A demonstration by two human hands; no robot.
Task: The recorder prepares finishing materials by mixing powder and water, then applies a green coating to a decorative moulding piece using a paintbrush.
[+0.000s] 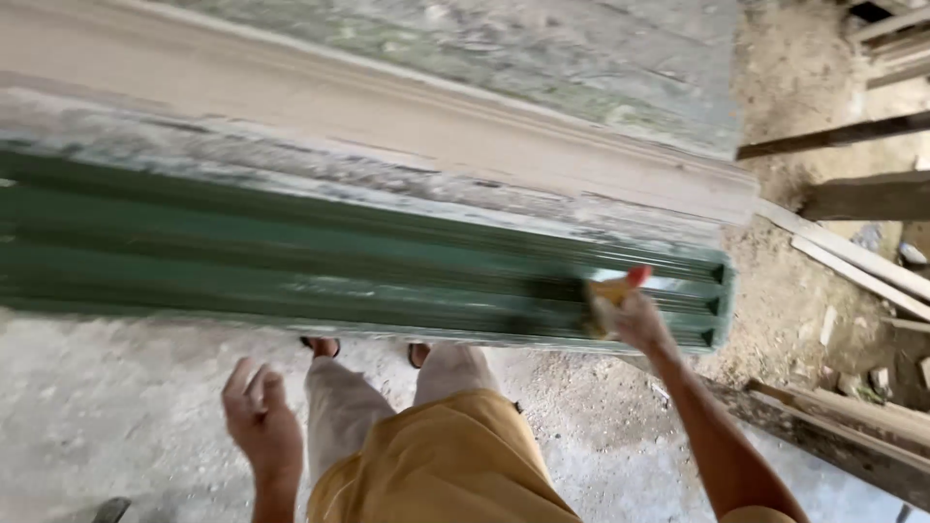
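A long grooved wooden moulding (291, 257), painted green along its near face, lies across in front of me. My right hand (635, 320) grips a paintbrush (608, 295) with a pale wooden handle and a red tip, pressed against the green face near its right end. The brush bristles are blurred. My left hand (260, 421) hangs free below the moulding, fingers spread, holding nothing. The upper part of the piece (407, 126) is bare pale wood with worn grey patches.
My legs and yellow shorts (436, 465) stand on a rough concrete floor (116, 407). Sandy ground (785, 281) lies to the right, with several wooden planks (852, 261) and beams (843, 436) scattered there.
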